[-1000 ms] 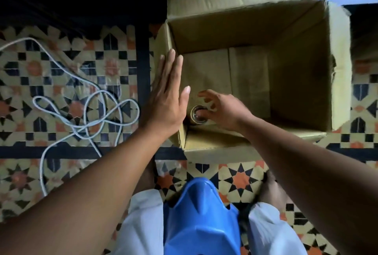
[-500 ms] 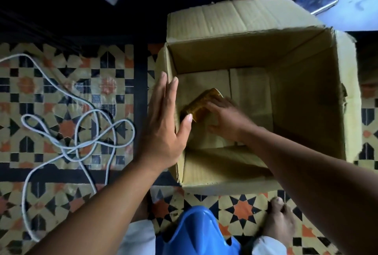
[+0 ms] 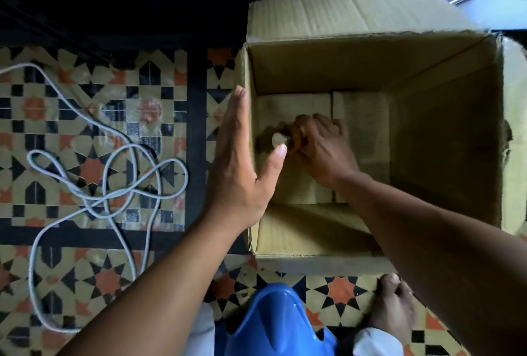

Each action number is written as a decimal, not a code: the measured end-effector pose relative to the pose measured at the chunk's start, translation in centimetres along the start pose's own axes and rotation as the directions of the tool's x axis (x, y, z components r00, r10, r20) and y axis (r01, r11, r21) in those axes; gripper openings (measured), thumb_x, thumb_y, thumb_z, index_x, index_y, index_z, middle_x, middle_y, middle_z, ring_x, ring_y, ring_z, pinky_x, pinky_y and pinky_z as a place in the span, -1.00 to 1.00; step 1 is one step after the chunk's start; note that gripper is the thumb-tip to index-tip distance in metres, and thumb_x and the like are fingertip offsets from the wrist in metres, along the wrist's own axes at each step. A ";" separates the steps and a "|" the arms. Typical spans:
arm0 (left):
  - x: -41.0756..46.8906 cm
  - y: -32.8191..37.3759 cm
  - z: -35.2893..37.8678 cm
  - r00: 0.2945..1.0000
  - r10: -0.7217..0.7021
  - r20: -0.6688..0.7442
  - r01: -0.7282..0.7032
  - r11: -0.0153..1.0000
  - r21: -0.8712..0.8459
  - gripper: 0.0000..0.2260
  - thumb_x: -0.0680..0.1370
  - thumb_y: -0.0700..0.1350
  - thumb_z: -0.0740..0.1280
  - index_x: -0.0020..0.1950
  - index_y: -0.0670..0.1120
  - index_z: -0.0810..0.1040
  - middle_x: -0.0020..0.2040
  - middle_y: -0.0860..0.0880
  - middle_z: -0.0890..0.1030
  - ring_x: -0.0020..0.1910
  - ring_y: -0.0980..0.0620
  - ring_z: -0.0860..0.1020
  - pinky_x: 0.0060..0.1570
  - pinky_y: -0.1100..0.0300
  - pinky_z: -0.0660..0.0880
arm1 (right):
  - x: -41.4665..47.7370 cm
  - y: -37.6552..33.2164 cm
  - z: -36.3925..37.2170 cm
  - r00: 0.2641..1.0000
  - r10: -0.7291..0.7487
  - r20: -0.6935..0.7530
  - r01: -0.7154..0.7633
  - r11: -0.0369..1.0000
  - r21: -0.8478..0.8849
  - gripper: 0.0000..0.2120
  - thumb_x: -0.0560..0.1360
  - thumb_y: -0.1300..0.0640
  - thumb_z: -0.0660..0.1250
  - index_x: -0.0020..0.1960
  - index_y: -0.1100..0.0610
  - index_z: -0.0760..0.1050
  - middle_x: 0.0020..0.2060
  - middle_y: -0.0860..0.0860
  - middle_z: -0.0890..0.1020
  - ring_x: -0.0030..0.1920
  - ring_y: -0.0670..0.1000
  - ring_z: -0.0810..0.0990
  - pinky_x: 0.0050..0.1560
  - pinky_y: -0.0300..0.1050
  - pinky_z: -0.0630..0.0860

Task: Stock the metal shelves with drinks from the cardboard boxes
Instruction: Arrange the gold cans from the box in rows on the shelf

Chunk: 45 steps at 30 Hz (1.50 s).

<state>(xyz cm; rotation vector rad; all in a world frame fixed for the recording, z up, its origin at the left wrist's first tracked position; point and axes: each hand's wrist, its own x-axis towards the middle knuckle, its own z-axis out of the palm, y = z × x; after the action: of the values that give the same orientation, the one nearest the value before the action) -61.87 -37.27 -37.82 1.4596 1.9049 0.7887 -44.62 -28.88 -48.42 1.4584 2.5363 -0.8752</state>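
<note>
Head view: my right hand (image 3: 322, 147) curls round a drink bottle (image 3: 278, 138) low in the cardboard box (image 3: 370, 67), near its left wall. My left hand (image 3: 239, 173) lies flat, fingers straight, against that wall, I judge to steady the box for lifting. A white cable (image 3: 91, 203) loops on the floor further left.

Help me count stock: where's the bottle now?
In the head view, the bottle is inside the cardboard box by its left wall, gripped by the right hand.
</note>
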 end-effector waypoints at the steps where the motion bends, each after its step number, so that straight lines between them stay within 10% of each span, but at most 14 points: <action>1: 0.0 0.0 0.1 1.000 0.004 -0.007 -0.003 1.000 0.009 -0.28 0.65 0.00 0.29 0.65 -0.13 -0.07 0.66 -0.02 -0.06 0.64 0.09 -0.06 0.58 0.21 -0.03 | -0.2 0.3 -0.6 0.998 0.049 -0.032 -0.046 0.994 0.095 -0.46 0.61 -0.11 0.34 0.48 -0.10 0.18 0.43 0.07 0.46 0.42 0.16 0.42 0.37 0.21 0.31; 13: -0.1 0.0 0.3 0.999 0.029 -0.033 -0.025 0.992 0.120 -0.29 0.61 -0.22 0.34 0.65 -0.10 0.01 0.66 -0.07 -0.01 0.61 0.23 -0.09 0.49 0.45 -0.07 | -1.8 2.7 -3.2 0.927 0.332 -0.174 -0.167 0.781 0.602 -0.50 0.52 0.04 0.49 0.40 -0.16 0.41 0.13 -0.20 0.59 0.17 -0.12 0.59 0.19 -0.07 0.58; 23: -0.2 0.5 0.4 1.000 0.003 -0.022 0.001 0.984 0.176 -0.28 0.61 -0.21 0.34 0.65 -0.08 0.01 0.66 -0.03 -0.03 0.57 0.34 -0.15 0.48 0.47 -0.03 | -3.5 1.2 -5.3 0.934 0.317 -0.165 -0.204 0.852 0.482 -0.58 0.53 0.01 0.50 0.35 -0.01 0.52 0.04 -0.04 0.69 -0.04 -0.08 0.63 -0.07 -0.15 0.57; 28: -0.3 2.1 -1.3 0.985 -0.139 0.102 0.104 0.950 0.294 -0.20 0.60 -0.09 0.37 0.66 0.03 -0.09 0.66 0.09 -0.21 0.53 0.39 -0.23 0.38 0.03 0.42 | -8.1 -1.0 -9.3 0.901 0.386 -0.197 -0.243 0.826 0.508 -0.56 0.51 -0.06 0.51 0.36 -0.10 0.53 0.11 -0.08 0.70 -0.01 -0.09 0.65 0.00 -0.08 0.62; 32: -0.7 6.4 -5.0 0.868 -0.378 0.321 0.262 0.899 0.350 -0.27 0.62 0.05 0.35 0.65 0.16 -0.03 0.66 0.14 -0.16 0.62 -0.06 0.10 0.42 -0.07 0.35 | -12.8 -4.2 -16.1 0.896 0.402 -0.190 -0.250 0.809 0.532 -0.56 0.51 0.01 0.52 0.36 -0.09 0.53 0.12 -0.08 0.70 -0.08 -0.08 0.68 -0.02 -0.01 0.67; 38: -2.5 17.8 -15.2 0.533 -0.558 0.636 0.407 0.828 0.385 -0.32 0.59 0.10 0.39 0.63 0.13 0.15 0.51 -0.03 0.42 0.35 -0.02 0.50 0.17 0.13 0.48 | -19.5 -11.2 -29.8 0.891 0.403 -0.207 -0.244 0.812 0.530 -0.56 0.50 -0.02 0.52 0.36 -0.08 0.55 0.06 -0.04 0.72 -0.06 0.00 0.70 -0.03 0.04 0.67; 43: -3.0 31.2 -27.1 0.688 -0.470 0.553 0.278 0.874 0.398 -0.34 0.60 0.14 0.35 0.63 0.18 0.12 0.53 0.03 0.39 0.34 0.00 0.50 0.24 -0.03 0.53 | -24.3 -19.1 -44.3 0.915 0.321 -0.244 -0.155 0.838 0.523 -0.51 0.47 0.02 0.54 0.38 -0.11 0.54 -0.01 -0.09 0.72 -0.16 -0.25 0.61 -0.16 -0.44 0.50; 45: -2.5 36.3 -31.7 0.758 -0.417 0.502 0.263 0.899 0.349 -0.35 0.60 0.15 0.35 0.62 0.18 0.13 0.52 0.00 0.40 0.36 -0.02 0.49 0.27 -0.04 0.51 | -25.7 -22.3 -50.2 0.924 0.257 -0.282 -0.077 0.849 0.523 -0.53 0.46 -0.02 0.53 0.34 -0.17 0.54 -0.06 -0.14 0.72 -0.16 -0.23 0.64 -0.13 -0.24 0.60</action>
<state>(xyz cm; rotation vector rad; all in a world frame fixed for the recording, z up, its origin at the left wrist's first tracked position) -63.34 -34.85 10.40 1.2387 1.7517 -0.0864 -38.92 -31.09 11.94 2.1206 2.4466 -1.4497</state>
